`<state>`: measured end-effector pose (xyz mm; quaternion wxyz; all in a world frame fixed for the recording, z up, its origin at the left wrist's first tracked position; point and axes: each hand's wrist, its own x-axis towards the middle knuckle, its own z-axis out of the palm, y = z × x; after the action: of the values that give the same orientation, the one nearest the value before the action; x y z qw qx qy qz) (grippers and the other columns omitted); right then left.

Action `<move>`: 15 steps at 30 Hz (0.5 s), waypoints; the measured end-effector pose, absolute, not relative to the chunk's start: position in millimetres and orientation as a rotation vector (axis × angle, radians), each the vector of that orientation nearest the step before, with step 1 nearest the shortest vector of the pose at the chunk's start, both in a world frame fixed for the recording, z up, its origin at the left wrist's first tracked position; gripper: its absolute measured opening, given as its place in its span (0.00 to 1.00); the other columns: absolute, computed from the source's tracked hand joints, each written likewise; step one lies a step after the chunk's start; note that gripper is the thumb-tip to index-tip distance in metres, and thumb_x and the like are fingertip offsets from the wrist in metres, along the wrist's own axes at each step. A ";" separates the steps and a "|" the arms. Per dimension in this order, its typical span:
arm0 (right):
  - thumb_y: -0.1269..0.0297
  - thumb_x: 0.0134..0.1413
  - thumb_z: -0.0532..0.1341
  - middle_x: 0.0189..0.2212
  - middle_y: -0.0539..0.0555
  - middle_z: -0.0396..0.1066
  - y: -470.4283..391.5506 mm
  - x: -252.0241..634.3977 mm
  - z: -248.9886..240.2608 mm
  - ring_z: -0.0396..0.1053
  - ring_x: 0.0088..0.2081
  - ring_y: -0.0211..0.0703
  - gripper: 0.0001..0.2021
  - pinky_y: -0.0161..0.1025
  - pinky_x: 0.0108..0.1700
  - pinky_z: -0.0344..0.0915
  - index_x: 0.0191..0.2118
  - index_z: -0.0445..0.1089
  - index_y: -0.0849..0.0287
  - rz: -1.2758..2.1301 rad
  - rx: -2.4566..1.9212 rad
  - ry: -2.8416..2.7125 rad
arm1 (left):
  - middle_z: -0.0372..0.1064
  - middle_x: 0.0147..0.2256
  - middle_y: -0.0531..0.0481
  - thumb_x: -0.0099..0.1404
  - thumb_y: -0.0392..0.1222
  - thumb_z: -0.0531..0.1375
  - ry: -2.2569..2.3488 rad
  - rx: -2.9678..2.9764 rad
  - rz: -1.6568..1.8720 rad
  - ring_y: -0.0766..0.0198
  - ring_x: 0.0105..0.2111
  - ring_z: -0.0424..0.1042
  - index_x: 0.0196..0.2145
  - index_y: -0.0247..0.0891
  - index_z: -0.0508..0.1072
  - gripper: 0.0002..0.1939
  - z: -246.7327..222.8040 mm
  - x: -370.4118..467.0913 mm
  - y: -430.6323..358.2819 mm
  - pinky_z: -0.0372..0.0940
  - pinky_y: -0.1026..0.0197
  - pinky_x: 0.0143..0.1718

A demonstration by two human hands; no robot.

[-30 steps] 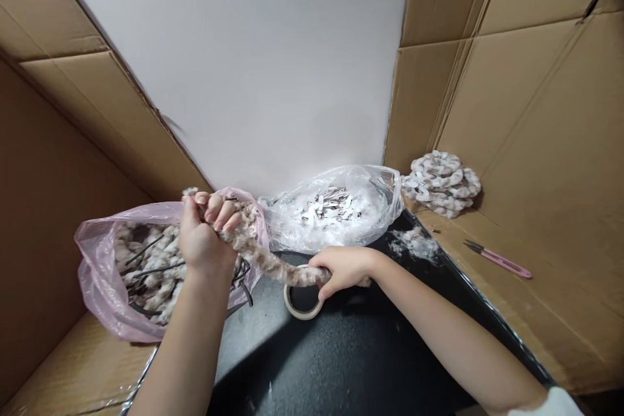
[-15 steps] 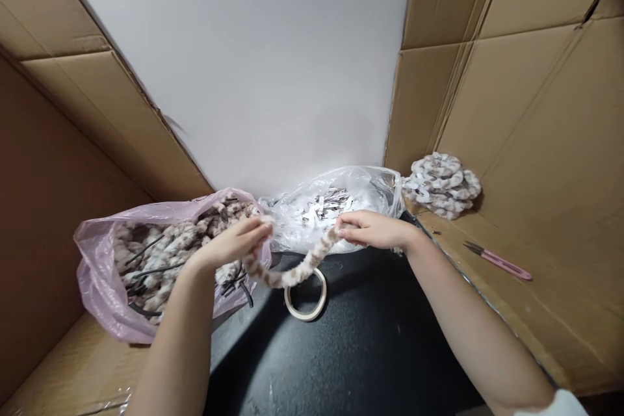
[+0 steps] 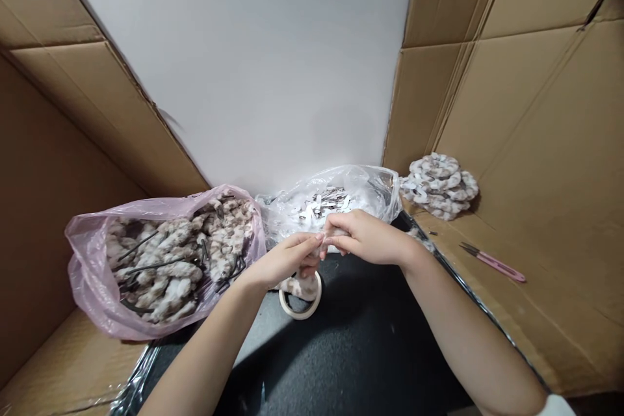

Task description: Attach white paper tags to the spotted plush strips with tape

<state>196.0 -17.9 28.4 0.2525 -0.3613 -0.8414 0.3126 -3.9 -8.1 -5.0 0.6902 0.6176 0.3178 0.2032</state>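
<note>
Above the black surface, my left hand (image 3: 295, 258) and my right hand (image 3: 358, 236) meet with their fingertips together. Both pinch a fluffy brown-and-white strip (image 3: 301, 287), whose lower part hangs in a bend beneath my left hand. Most of the strip is hidden by my fingers. Under it lies a cream tape ring (image 3: 312, 313). Behind my hands a clear plastic bag (image 3: 287, 208) holds white tags (image 3: 319, 203).
At the left, a pink bag (image 3: 88, 273) holds fluffy strips with dark cords (image 3: 168, 266). A fluffy bundle (image 3: 441, 185) sits at the right near pink-handled snips (image 3: 500, 266). Cardboard walls (image 3: 536, 123) flank a white panel (image 3: 268, 65).
My hands have come together from apart, my left hand moving right. The strip, stretched in a wide curve before, now hangs folded below my fingers.
</note>
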 end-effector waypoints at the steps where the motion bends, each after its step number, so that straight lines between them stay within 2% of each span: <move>1: 0.69 0.58 0.57 0.22 0.47 0.69 -17.3 199.8 30.0 0.64 0.25 0.35 0.05 0.32 0.29 0.58 0.31 0.67 0.60 0.833 -0.992 -2.273 | 0.41 0.18 0.62 0.64 0.58 0.56 0.708 1.349 0.469 0.73 0.17 0.45 0.26 0.37 0.64 0.21 -4.9 -4.6 -7.9 0.52 0.66 0.21; 6: 0.62 0.58 0.58 0.22 0.48 0.67 -11.7 242.0 40.8 0.64 0.24 0.35 0.07 0.32 0.27 0.57 0.34 0.69 0.60 0.815 -1.081 -2.040 | 0.42 0.19 0.61 0.64 0.57 0.56 0.707 1.376 0.481 0.73 0.19 0.42 0.23 0.38 0.57 0.23 3.3 -16.7 -2.4 0.42 0.68 0.19; 9: 0.59 0.57 0.60 0.22 0.48 0.67 -4.9 278.2 41.4 0.64 0.24 0.36 0.08 0.33 0.26 0.58 0.34 0.69 0.59 0.738 -1.107 -1.831 | 0.42 0.19 0.61 0.64 0.58 0.56 0.725 1.384 0.467 0.73 0.18 0.41 0.22 0.38 0.57 0.23 7.7 -26.5 3.2 0.40 0.68 0.19; 15: 0.59 0.51 0.63 0.18 0.46 0.64 18.5 333.4 23.3 0.61 0.21 0.37 0.07 0.35 0.25 0.59 0.29 0.67 0.55 0.364 -1.108 -1.290 | 0.41 0.18 0.61 0.62 0.58 0.58 0.756 1.333 0.491 0.74 0.17 0.40 0.21 0.38 0.56 0.24 9.7 -42.7 13.1 0.38 0.69 0.17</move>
<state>333.4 18.5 23.3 0.6453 -0.4868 -0.5666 0.1598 -42.7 13.1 9.7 0.6934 0.5970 0.3383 0.2199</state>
